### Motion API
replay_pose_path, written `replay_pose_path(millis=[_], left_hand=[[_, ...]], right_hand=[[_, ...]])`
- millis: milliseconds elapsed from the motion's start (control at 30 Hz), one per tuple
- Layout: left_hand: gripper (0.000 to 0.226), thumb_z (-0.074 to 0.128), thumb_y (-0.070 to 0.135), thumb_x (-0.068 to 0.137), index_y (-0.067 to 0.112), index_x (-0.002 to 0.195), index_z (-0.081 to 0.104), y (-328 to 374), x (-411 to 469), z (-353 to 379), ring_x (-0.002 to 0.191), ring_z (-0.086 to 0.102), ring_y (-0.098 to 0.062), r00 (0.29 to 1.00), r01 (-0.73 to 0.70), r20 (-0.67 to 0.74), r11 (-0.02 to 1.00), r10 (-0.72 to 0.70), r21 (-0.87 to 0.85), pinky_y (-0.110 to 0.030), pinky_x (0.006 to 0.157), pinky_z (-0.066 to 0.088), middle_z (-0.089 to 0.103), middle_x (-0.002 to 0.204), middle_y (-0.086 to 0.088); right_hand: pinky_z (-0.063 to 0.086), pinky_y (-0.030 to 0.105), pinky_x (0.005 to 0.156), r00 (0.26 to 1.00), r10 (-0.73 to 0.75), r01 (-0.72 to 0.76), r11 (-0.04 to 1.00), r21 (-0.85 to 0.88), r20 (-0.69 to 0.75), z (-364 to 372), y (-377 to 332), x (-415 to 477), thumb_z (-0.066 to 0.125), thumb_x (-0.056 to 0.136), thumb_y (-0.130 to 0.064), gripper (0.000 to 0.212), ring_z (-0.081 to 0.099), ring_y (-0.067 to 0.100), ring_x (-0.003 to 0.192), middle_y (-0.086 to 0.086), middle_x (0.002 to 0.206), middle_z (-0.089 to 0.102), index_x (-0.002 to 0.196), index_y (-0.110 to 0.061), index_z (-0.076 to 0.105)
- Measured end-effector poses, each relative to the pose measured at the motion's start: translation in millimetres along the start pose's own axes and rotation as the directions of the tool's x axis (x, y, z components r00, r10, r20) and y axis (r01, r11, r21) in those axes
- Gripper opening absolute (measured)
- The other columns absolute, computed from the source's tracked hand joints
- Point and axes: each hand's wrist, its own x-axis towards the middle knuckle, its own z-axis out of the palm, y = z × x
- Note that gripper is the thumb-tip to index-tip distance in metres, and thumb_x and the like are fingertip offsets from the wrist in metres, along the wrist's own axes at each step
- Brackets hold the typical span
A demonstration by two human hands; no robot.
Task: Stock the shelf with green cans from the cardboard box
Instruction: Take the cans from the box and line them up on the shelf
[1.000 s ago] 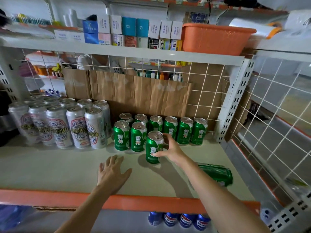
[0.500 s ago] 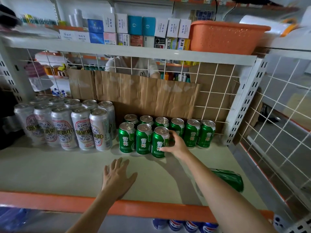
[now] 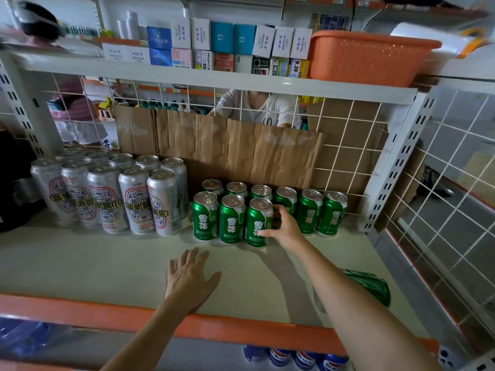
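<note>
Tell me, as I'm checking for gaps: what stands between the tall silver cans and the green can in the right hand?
Two upright green cans stand there, side by side, seen in the head view.

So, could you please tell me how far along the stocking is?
Done: eight green cans stand upright in two rows. In hand: the right hand grips a ninth can, third in the front row; the left hand rests flat on the shelf. Left: one can lying on its side; the box is unseen.
</note>
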Motion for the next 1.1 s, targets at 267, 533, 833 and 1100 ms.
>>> replay_pose_path(millis=[267,533,833,1100], left_hand=[[0.104,-0.001,0.073,0.054,0.028,0.142,0.031,0.1,-0.8,-0.7,0.141,0.019,-0.018,1.0,-0.011,-0.023,1.0,0.012,0.02,-0.043,0.113,0.015,0.025,0.152,0.003],[0.082,0.021,0.07,0.073,0.027,0.142,0.033,0.4,-2.7,-5.3,0.14,0.021,-0.02,1.0,-0.021,-0.011,1.0,0.021,-0.016,-0.043,0.113,0.017,0.027,0.151,0.001],[0.06,0.042,0.054,0.091,0.025,0.143,0.031,-3.2,-0.9,-3.4,0.14,0.02,-0.021,1.0,-0.027,0.004,0.999,0.027,-0.043,-0.04,0.112,0.014,0.024,0.152,-0.001],[0.057,0.046,0.049,0.091,0.025,0.142,0.035,-3.4,-2.5,-3.6,0.139,0.023,-0.022,1.0,-0.026,-0.015,0.996,0.025,-0.084,-0.039,0.11,0.015,0.027,0.152,-0.002]], right_hand=[[0.042,0.042,0.102,1.0,0.009,-0.009,1.0,0.02,-0.008,3.4,0.1,-4.9,0.082,0.068,-0.008,0.073,0.052,0.026,0.119,0.011,0.129,0.054,0.13,-0.007,0.043],[0.037,0.034,0.102,0.999,0.045,-0.039,0.985,-0.17,0.03,-2.0,-17.1,-18.7,0.077,0.076,-0.027,0.077,0.045,0.025,0.127,0.008,0.14,0.046,0.139,-0.011,0.035],[0.04,0.038,0.105,0.976,0.072,0.017,0.916,-0.401,0.206,-86.3,-5.5,-85.3,0.063,0.086,-0.041,0.064,0.047,0.019,0.127,0.0,0.141,0.045,0.141,-0.021,0.037],[0.03,0.029,0.107,0.969,0.179,-0.081,0.881,-0.466,0.169,-156.7,25.0,-156.6,0.073,0.068,-0.045,0.087,0.034,0.011,0.132,-0.011,0.139,0.036,0.142,-0.023,0.033]])
